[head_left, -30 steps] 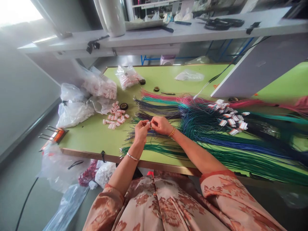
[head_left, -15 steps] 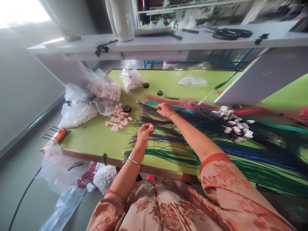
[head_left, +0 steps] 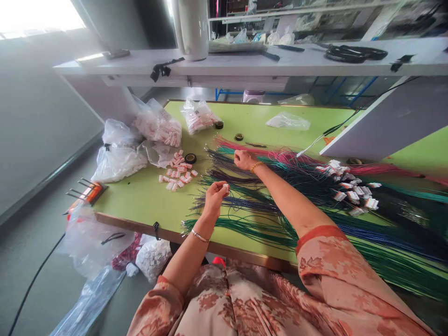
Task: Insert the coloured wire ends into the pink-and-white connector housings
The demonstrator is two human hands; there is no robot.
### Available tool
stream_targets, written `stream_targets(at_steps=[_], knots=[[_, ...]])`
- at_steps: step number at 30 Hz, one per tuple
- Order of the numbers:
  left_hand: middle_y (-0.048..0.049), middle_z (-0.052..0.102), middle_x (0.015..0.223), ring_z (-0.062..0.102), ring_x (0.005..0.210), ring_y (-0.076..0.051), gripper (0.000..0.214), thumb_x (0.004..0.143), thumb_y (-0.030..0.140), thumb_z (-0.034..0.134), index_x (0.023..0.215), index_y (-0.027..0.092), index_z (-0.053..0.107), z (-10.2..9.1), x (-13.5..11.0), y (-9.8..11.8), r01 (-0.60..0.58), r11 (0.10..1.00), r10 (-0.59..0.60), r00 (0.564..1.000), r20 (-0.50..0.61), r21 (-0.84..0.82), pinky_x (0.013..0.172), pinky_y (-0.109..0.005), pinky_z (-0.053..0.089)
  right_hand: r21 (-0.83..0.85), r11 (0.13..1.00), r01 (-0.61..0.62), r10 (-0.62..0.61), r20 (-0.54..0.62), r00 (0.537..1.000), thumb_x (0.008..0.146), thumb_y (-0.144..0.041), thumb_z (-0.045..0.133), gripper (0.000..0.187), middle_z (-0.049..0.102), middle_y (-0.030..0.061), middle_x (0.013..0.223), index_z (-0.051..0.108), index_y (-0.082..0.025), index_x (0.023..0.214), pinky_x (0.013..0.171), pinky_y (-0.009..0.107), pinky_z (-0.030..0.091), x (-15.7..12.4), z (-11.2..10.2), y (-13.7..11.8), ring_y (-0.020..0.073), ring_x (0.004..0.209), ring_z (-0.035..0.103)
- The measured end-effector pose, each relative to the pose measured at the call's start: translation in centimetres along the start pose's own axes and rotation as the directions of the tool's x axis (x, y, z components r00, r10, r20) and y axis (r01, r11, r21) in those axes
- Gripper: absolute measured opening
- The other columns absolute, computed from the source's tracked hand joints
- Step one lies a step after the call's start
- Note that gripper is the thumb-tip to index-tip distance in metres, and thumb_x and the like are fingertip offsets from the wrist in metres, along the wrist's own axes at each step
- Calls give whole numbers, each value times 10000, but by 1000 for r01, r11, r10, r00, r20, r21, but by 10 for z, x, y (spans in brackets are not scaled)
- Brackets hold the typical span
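My left hand (head_left: 214,199) pinches a small white connector housing (head_left: 226,187) between thumb and fingers, above the wires near the front of the table. Farther back, my right hand (head_left: 244,160) is closed, its fingertips down over a bundle of dark wires (head_left: 224,161). Whatever those fingertips grip is hidden. Bundles of green wires (head_left: 241,227), blue wires (head_left: 245,204) and pink wires (head_left: 231,141) lie side by side, their metal-tipped ends to the left. To the right, several white connector housings (head_left: 355,191) lie clustered on the wires.
Loose connector housings (head_left: 178,176) lie left of my hands beside a black tape roll (head_left: 190,158). Plastic bags (head_left: 159,123) of housings stand behind them. An orange tool with metal prongs (head_left: 87,196) sits at the left edge. A raised shelf (head_left: 245,69) spans the back.
The whole view has shifted slightly, so the table appears farther right. Both hands stay at nearly the same places over the wires, and the left still holds the connector housing.
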State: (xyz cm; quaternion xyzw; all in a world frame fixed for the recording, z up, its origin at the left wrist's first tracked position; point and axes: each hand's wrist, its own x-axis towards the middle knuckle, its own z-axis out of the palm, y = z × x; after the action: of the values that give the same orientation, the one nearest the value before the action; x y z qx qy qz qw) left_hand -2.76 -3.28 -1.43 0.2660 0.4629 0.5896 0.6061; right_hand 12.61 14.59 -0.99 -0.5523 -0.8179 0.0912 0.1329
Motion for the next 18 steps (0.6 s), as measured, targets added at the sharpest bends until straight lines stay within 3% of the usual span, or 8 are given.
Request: stream_targets(at_steps=[5,11,15,18], knots=[[-25,677,784,564,669,-88,386,558,293,854,855,144,657,-1,0,0,12,1000,-12,1000,13,-27,722,-284,456,189,981,43,-37,-39,999,789,-169,566,112,690,45,800,664,-164,844,665,233,380,16,4,-19,135,692,537],[-23,676,785,566,686,-96,399,555,328,858,854,147,666,-3,1,-4,7,999,-6,1000,17,-36,709,-276,447,441,883,158,-131,-92,987,774,-169,550,110,667,29,753,651,-137,801,653,217,397,35,3,-68,112,675,547],[-15,674,787,562,678,-92,403,555,326,859,863,151,668,-3,2,-5,15,999,-14,1000,21,-39,706,-273,451,562,800,209,-177,-112,978,756,-204,562,97,644,24,710,629,-134,754,630,225,400,27,-11,-94,113,650,530],[-21,677,805,581,710,-100,397,557,304,858,866,150,662,-2,2,-4,40,997,-38,999,31,-62,725,-275,460,638,736,227,-192,-125,974,751,-245,563,125,626,13,678,622,-137,735,608,224,400,7,-22,-98,108,629,512]])
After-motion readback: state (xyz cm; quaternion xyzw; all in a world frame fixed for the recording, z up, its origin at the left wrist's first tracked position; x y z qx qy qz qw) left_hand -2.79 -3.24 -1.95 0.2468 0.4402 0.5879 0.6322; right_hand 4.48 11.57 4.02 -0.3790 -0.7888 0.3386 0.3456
